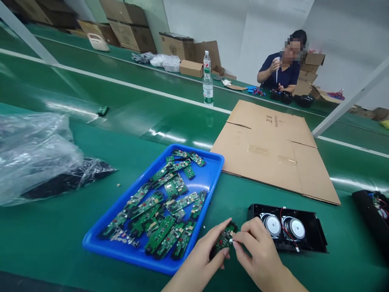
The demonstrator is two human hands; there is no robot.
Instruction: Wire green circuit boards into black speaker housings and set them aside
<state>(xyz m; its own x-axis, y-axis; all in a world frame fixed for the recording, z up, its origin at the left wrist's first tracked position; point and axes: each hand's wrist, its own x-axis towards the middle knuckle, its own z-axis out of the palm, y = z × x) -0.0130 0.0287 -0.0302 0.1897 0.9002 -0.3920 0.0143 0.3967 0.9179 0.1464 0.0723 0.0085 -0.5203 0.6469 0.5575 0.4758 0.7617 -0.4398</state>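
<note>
My left hand (202, 255) is closed around a green circuit board (223, 240), with thumb and fingers along its edges. My right hand (263, 249) pinches at the board's right side, where a small white piece (231, 240), perhaps a connector, shows at the fingertips. Just right of my hands lies a black speaker housing (316, 235) with two round silver speakers (295, 228) in it and red wires ending in white plugs. To the left, a blue tray (127, 256) holds several more green boards (161, 233) in a loose pile.
Flattened cardboard (270, 142) lies beyond the tray. Clear plastic bags (36, 150) with dark contents sit at left. A water bottle (208, 83) stands farther back. Across the bench a person (281, 73) works near cartons. Another black housing (369, 219) is at the right edge.
</note>
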